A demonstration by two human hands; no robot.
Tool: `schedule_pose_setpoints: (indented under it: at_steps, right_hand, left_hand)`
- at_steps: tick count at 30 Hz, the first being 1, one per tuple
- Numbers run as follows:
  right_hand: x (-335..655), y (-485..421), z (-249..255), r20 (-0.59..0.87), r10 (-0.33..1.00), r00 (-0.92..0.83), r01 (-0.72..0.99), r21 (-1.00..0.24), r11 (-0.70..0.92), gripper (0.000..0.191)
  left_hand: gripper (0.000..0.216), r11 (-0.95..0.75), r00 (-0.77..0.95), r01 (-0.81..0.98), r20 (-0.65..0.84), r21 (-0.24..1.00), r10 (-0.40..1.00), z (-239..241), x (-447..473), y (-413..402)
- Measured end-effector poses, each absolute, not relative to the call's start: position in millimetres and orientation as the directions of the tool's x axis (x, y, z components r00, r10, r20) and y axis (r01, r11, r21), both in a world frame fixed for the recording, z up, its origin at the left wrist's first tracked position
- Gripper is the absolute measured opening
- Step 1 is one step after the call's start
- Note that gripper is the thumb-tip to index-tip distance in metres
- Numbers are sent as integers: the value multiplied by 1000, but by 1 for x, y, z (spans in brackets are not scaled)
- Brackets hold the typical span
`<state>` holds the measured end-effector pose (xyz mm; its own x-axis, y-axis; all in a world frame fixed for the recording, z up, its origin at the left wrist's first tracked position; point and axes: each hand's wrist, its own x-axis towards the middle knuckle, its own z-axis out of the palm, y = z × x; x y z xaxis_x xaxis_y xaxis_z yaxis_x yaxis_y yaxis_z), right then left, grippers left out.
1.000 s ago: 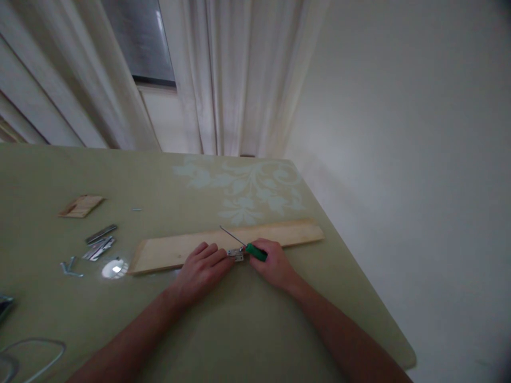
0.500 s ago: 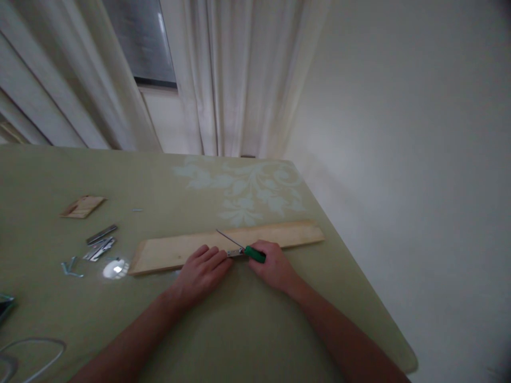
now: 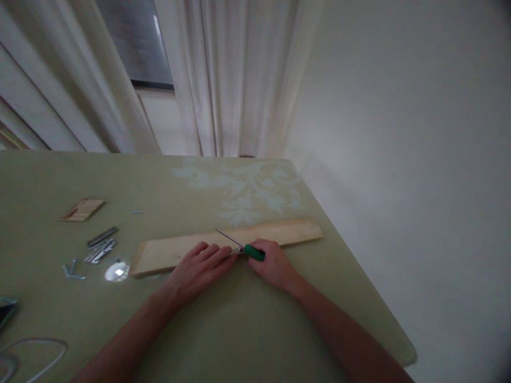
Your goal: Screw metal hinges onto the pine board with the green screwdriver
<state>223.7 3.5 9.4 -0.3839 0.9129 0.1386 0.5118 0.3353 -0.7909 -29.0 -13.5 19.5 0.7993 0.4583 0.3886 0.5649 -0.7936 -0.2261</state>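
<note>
A long pale wooden board (image 3: 159,254) lies across the green table. My left hand (image 3: 199,268) rests over its front edge, closed on a small metal strip (image 3: 235,251) that is mostly covered by the fingers. In my right hand (image 3: 273,266) is a screwdriver (image 3: 254,252) with a green handle. Its thin shaft points up and to the left, over the board, away from the strip. Both hands are close together, the fingertips almost meeting around the strip's right end. Whether the strip is fastened to the board I cannot tell.
Left of the board lie metal strips (image 3: 102,236), a shiny packet (image 3: 100,252), several screws (image 3: 73,269) and a clear round item (image 3: 116,272). Farther back are a small wood piece (image 3: 83,210) and a single screw (image 3: 137,211). A white cable (image 3: 48,340) curls at the front left.
My left hand has slid slightly right along the strip, covering more of it. The right hand and screwdriver stay nearly in place. The view has shifted a little.
</note>
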Motion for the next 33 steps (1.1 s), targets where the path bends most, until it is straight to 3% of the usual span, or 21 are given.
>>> schedule_pose_setpoints:
  at_steps: [5,8,10,16,21,27,33]
  right_hand:
    - [223,4,8,140,917,-373,520,-787,332,14]
    - [224,4,7,150,916,-371,521,-784,339,14]
    - [224,4,6,154,913,-378,517,-783,346,14]
    - [224,3,4,153,915,-374,500,-797,338,11]
    - [224,4,2,151,921,-359,483,-814,322,8]
    - [224,4,0,145,923,-356,480,-819,314,9]
    - [225,3,2,116,929,-351,490,-823,288,7]
  left_hand:
    - [28,-793,812,515,483,-327,328,20,-31,-15]
    - [27,-795,790,524,523,-307,319,18,-29,-13]
    - [27,-788,748,577,526,-215,404,14,-29,-11]
    - [20,-722,559,658,503,214,659,1,-31,-3]
    - [16,-624,461,688,441,371,770,-2,-24,-4]
    - [23,-606,452,718,432,343,780,-4,-18,-4]
    - [26,-712,596,667,415,219,687,-1,-28,-7]
